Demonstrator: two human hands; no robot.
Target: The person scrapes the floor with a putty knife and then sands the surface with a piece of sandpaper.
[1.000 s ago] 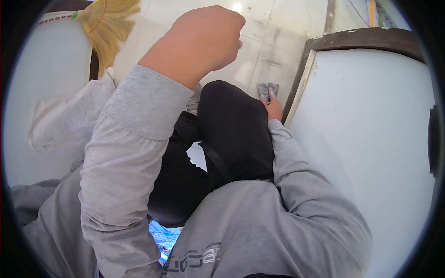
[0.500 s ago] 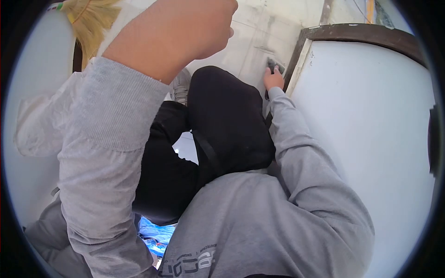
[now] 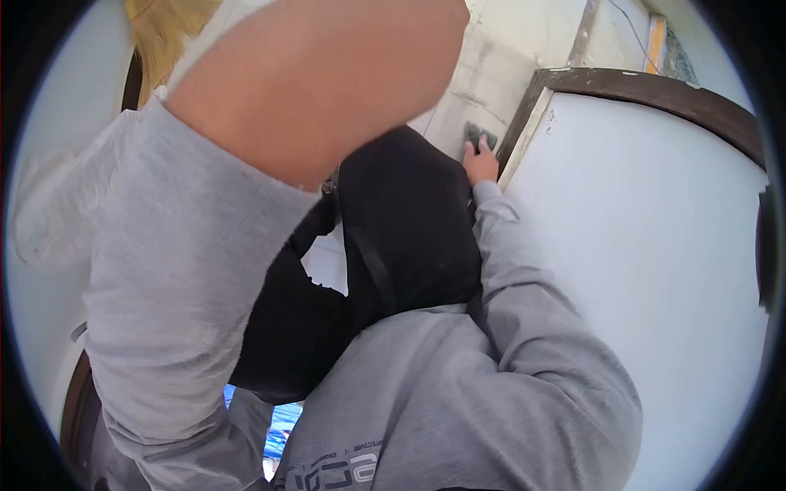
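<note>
My right hand (image 3: 481, 164) reaches to a pale tiled surface beside the dark frame. Its fingers are closed round a small dark grey pad (image 3: 480, 136), which appears to touch the tiles; whether it is sponge or cloth I cannot make out. Grey smears mark the tiles (image 3: 473, 100) around it. Large and close to the camera, my left hand (image 3: 409, 49) crosses the upper left of the view. Only its wrist and back show; the fingers are hidden or beyond the top edge. A grey sleeve covers each arm.
A straw broom (image 3: 168, 33) is at the upper left. On the right a white panel (image 3: 647, 262) sits in a dark brown frame (image 3: 622, 82). My bent knee (image 3: 409, 221) in black trousers is between my arms. Something blue (image 3: 281, 430) shows below.
My left hand has come closer and larger in view, hiding more of the tiles. The right hand with the pad appears slightly lower in view, as the whole view has shifted.
</note>
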